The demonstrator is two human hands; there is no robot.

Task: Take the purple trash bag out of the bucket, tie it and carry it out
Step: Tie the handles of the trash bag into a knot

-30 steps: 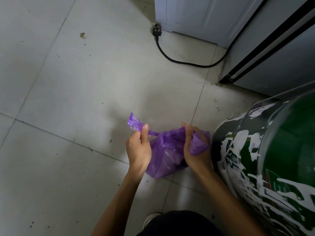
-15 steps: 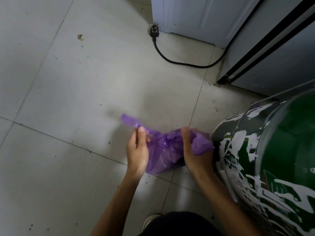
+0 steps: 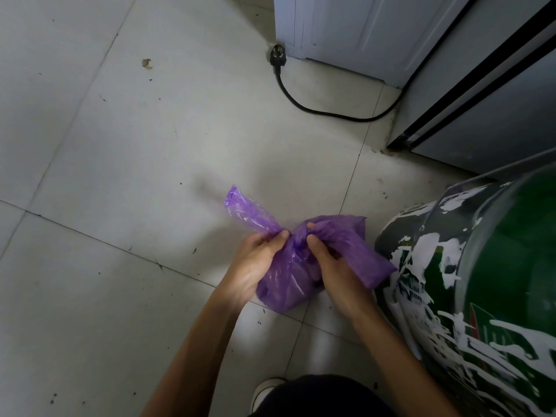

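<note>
At the bottom edge, your dark-clad knee (image 3: 319, 395) and the white toe of a shoe (image 3: 264, 392) sit just short of the purple trash bag (image 3: 288, 278), which rests on the grey tiled floor (image 3: 120, 176) between your two hands. Your left hand (image 3: 252, 266) is pinched tight on one twisted ear of the bag, its loose end sticking up and away to the far left; your right hand (image 3: 337, 272) is closed on the other ear, whose flap drapes right toward the bucket. Thumbs and fingertips of both hands meet at the bag's gathered neck.

Right of the bag, almost touching its flap, stands the green bucket (image 3: 481, 296), its side covered in a peeling white-and-green label; the print is too torn to read, and no brand can be made out.

Left of the bag the floor lies open across several tiles, crossed by grout lines and dotted with dark specks.

Beyond the bag, a black power cord (image 3: 331, 114) loops across the tile, its plug (image 3: 278, 58) lying loose at the foot of a white cabinet (image 3: 361, 31). Far right of it, a grey appliance (image 3: 493, 115) with a black seam closes off that corner.
</note>
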